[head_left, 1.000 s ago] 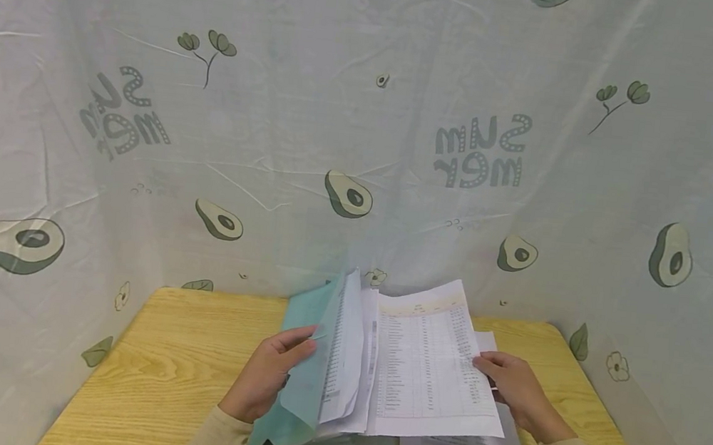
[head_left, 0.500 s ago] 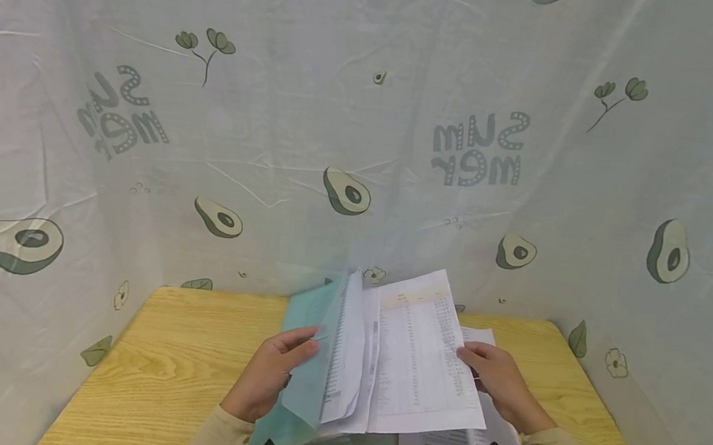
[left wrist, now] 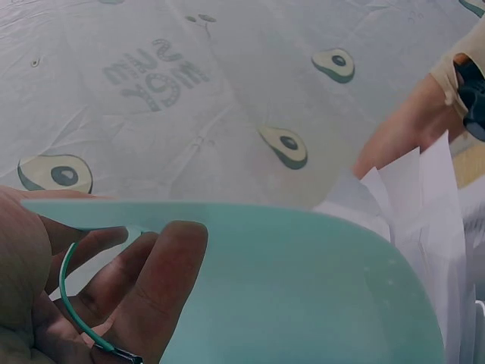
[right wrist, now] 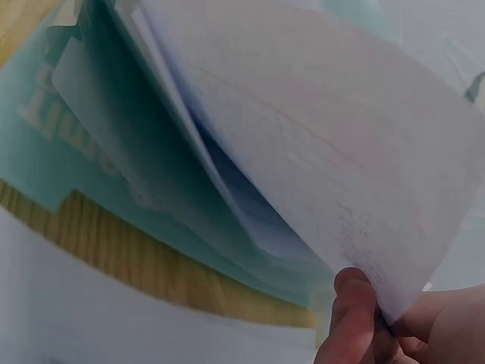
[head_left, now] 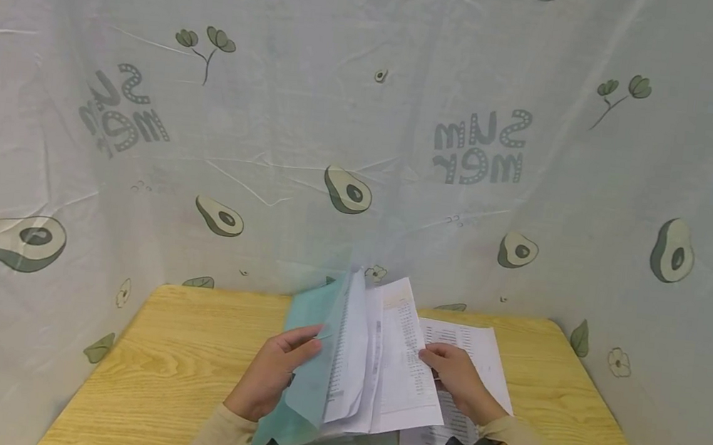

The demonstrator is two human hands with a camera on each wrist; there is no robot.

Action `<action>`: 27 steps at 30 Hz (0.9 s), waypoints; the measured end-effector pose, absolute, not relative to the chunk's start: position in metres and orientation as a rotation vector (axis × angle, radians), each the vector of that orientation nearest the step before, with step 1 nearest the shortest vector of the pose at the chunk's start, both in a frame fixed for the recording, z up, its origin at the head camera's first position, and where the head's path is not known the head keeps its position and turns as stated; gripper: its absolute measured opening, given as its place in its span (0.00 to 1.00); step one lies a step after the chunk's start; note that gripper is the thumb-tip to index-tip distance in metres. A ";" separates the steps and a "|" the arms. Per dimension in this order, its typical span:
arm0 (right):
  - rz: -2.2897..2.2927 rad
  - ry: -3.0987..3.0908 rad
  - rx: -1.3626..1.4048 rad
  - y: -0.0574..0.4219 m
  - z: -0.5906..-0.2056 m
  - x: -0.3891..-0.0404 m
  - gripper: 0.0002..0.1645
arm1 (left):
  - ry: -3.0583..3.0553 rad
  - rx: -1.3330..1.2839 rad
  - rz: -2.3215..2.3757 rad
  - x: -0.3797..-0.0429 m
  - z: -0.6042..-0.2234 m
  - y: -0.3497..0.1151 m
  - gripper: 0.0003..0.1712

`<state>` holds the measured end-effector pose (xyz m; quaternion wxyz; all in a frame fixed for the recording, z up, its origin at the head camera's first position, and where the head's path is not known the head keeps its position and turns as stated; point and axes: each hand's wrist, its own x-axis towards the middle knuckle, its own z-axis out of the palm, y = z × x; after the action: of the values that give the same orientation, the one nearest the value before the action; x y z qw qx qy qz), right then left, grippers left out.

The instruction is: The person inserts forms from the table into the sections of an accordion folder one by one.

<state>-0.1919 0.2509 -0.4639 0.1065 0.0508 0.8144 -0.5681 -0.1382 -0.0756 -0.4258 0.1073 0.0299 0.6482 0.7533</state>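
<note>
In the head view a teal folder lies open in the middle of the table. My left hand holds up its flap between thumb and fingers; a thin green elastic cord runs by those fingers in the left wrist view. Several white papers stand upright inside the folder. My right hand pinches the right edge of a printed sheet, thumb in front. That sheet leans over the folder, its left side among the other papers. Its lower edge is off the table.
Loose printed sheets lie on the wooden table to the right, partly under my right arm. A pale curtain with avocado prints rises behind and on both sides of the table.
My right hand has moved left with the printed sheet, swinging it toward the folder. More of the loose sheets on the right now shows. My left hand has stayed almost still on the flap.
</note>
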 end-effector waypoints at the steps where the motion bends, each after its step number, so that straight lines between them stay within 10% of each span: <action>1: -1.677 2.391 0.140 0.247 -0.466 -0.193 0.18 | 1.909 0.094 2.218 -0.138 -0.425 -0.076 0.31; 27: -1.701 2.364 0.108 0.190 -0.488 -0.200 0.06 | 1.876 0.111 2.233 -0.137 -0.426 -0.077 0.31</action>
<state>-0.1996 0.1898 -0.4883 0.1136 0.0368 0.8059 -0.5799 -0.1373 -0.0774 -0.4259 0.1116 0.0379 0.6388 0.7603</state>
